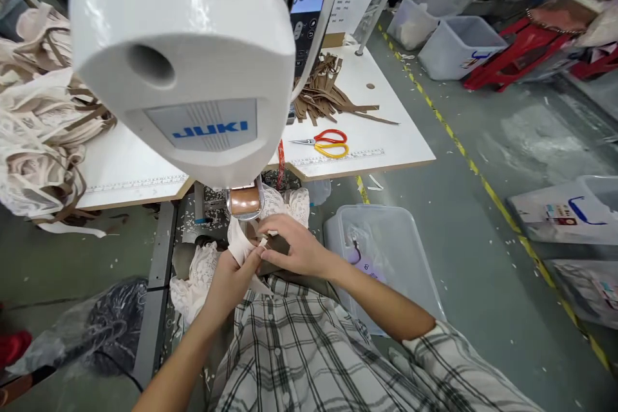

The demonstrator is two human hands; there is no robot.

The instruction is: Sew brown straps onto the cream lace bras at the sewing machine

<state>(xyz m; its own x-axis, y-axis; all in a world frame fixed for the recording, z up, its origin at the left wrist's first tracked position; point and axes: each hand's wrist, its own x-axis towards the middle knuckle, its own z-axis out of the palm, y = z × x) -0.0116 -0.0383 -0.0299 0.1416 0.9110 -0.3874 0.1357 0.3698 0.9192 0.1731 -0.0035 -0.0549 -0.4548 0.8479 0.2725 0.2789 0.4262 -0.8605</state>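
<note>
Just below the head of a white JUKI sewing machine (183,58), my two hands meet over a cream lace bra (196,277). My left hand (236,277) is closed on a cream fabric band (239,241) of that garment. My right hand (294,248) pinches at the same spot, where a small pale strap end (263,242) shows between the fingertips. More lace (294,204) lies under the machine head, behind my right hand. The needle area is hidden by the machine head.
Red-and-yellow-handled scissors (331,143) and a heap of brown straps (323,93) lie on the white table (400,138). Cream garments (38,122) are piled at left. A clear plastic bin (405,251) stands beside my right arm. Further bins (463,45) line the floor at right.
</note>
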